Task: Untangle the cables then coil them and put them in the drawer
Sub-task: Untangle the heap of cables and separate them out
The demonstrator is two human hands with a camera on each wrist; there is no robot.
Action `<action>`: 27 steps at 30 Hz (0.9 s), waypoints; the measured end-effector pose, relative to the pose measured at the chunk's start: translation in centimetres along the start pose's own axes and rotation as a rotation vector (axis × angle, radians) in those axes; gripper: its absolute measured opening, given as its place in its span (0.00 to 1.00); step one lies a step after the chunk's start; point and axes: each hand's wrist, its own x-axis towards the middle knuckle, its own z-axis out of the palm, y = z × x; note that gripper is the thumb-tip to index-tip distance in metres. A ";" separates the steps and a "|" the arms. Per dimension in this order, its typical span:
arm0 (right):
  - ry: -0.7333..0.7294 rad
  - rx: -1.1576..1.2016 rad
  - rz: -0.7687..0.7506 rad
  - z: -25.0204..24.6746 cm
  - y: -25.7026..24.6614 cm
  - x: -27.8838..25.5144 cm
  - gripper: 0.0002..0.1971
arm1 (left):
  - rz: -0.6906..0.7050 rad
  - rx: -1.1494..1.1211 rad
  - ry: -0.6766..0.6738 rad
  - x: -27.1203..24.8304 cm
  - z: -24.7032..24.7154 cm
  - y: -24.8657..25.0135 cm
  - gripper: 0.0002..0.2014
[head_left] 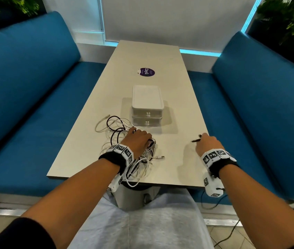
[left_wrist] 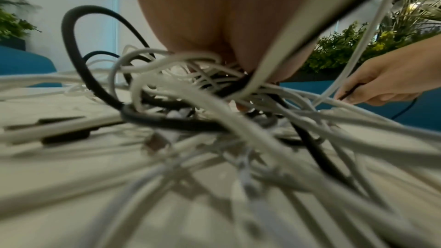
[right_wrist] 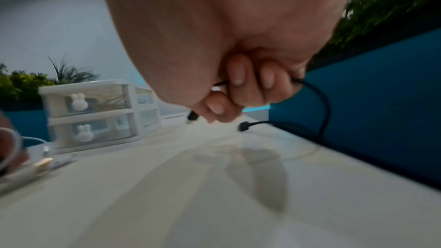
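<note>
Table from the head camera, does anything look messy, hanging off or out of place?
Yes. The tangled pile of white and black cables under the left hand spills over the near edge of the beige table, one white loop hanging off. Both drawers of the white plastic drawer unit are closed.

A black fabric wristband (head_left: 113,159) is worn on the left wrist, ringed by white blocks printed with black square-patterned markers. A matching black band (head_left: 221,167) with marker blocks is worn on the right wrist. Below each wrist a white marker-printed camera housing (head_left: 211,186) is fixed. A black sleeve (head_left: 22,236) is seen on the left upper arm, and pale grey-white trousers (head_left: 142,223) on the lap.
</note>
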 end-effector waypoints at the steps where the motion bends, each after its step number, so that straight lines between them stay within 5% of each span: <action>1: -0.009 0.056 -0.042 0.6 -0.9 -0.1 0.14 | -0.003 -0.020 0.006 0.0 -0.2 -0.2 0.13; 10: -0.223 0.312 -0.345 3.1 -5.8 -1.9 0.14 | -0.108 -0.451 0.138 -0.3 -2.4 -1.5 0.14; 15: -0.355 0.220 -0.434 2.7 -6.6 -2.8 0.11 | -0.038 -0.337 0.106 -0.3 -2.8 -1.8 0.09; 19: -0.342 0.172 -0.509 2.7 -6.6 -3.7 0.05 | -0.017 -0.287 0.173 -0.4 -3.1 -0.8 0.09; 22: -0.307 0.199 -0.461 2.7 -6.6 -3.6 0.09 | 0.045 -0.268 0.199 -0.4 -3.6 0.8 0.10; 27: -0.258 0.131 -0.391 2.8 -5.7 -2.9 0.14 | 0.059 -0.078 0.041 -0.9 -2.6 1.5 0.13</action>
